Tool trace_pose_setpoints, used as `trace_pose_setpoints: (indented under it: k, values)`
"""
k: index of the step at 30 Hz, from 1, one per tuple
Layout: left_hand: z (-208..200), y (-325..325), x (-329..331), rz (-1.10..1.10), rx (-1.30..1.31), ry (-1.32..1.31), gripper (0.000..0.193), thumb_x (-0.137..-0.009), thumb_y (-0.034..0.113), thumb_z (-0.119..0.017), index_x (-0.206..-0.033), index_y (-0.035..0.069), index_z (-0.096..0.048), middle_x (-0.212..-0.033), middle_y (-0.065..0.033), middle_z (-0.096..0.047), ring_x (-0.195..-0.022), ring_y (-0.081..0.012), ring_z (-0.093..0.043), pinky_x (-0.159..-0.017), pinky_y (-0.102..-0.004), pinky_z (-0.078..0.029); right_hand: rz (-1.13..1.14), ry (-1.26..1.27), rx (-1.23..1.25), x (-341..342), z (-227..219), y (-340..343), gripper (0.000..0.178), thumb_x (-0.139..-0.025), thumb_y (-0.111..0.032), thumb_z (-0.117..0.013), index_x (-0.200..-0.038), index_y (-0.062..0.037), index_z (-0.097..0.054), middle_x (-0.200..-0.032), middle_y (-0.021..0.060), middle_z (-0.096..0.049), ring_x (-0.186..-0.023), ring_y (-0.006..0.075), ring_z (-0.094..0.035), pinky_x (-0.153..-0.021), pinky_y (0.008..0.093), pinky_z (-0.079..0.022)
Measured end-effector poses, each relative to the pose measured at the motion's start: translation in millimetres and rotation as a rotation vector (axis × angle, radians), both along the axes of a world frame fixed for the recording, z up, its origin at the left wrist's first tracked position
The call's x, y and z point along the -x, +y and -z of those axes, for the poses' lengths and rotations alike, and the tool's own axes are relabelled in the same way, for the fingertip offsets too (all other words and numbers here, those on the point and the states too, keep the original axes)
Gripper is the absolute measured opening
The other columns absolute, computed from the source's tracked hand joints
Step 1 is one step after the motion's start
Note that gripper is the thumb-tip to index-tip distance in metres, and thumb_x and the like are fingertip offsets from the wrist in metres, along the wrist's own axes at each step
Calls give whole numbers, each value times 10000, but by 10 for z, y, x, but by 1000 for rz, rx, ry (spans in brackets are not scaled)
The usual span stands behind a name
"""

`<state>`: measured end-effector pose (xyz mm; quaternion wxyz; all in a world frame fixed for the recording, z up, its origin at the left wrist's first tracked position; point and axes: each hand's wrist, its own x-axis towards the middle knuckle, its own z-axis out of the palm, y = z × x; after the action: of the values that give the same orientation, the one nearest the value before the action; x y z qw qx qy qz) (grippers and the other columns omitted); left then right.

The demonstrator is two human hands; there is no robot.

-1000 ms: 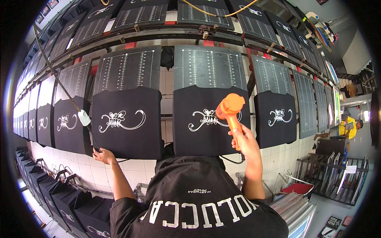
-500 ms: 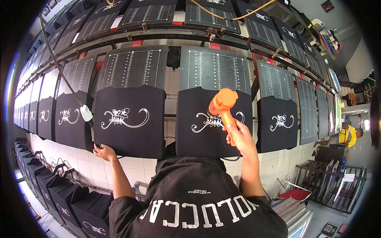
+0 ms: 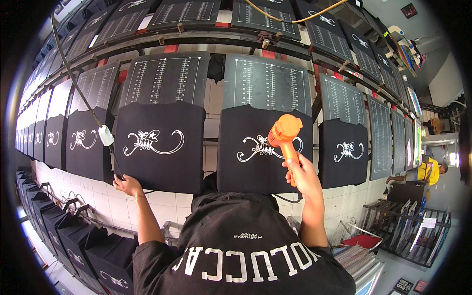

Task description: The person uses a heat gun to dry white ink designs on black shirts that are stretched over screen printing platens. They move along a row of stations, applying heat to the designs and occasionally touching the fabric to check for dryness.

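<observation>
An orange heat gun (image 3: 286, 132) is held by its handle in my right hand (image 3: 305, 174), tilted above the right of two nearest black shirts. That shirt (image 3: 246, 177), stretched on a flat board, bears a white line print (image 3: 260, 150), partly hidden by the gun. My left hand (image 3: 129, 185) is closed around a black power cord (image 3: 117, 164) beside the lower left corner of the left shirt (image 3: 162, 174). Higher up, the cord meets a white connector (image 3: 105, 136) that hangs from a dark cable (image 3: 73, 78). The left shirt carries the same kind of print.
Rows of black boards (image 3: 268, 83) with white scale marks stretch to both sides, many dressed in printed shirts. A dark rail (image 3: 206, 36) runs behind them. An orange cable (image 3: 295, 22) droops overhead. A person in yellow (image 3: 428, 171) is far right, above a rack of frames (image 3: 413, 231).
The heat gun and my right hand have shifted slightly right and down, uncovering more of the print. My left hand has moved slightly up and left, still on the cord.
</observation>
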<state>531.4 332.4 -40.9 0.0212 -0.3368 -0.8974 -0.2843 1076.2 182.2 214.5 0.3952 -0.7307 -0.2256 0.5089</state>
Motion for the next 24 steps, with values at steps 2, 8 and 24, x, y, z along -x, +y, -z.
trace_pose_setpoints:
  k: [2,8,24]
  values:
    - [-20,2,-25,-5,1,-3,457,-948,193,-502,-1392,102,-451,-1479,-201,-301,-1336,-345,-366,-1040,-415,-408,-17,50,-4,19,-12,-4,350,-986,-192,-499,-1278,-2,-526,-921,50,-607,-628,81,-547,-555,236,-479]
    - [1,6,12,-4,-56,-27,466,-936,216,-514,-1383,91,-479,-1465,-227,-349,-1363,-353,-334,-1096,-422,-335,-59,151,-79,178,79,194,343,-988,-186,-500,-1275,1,-524,-922,49,-606,-631,77,-543,-558,233,-479]
    - [-43,5,-39,-13,-60,-56,467,-937,180,-507,-1397,125,-455,-1479,-202,-306,-1353,-353,-343,-1068,-425,-372,-206,113,-78,315,78,302,282,-985,-196,-516,-1181,4,-547,-930,35,-612,-625,71,-564,-542,232,-483]
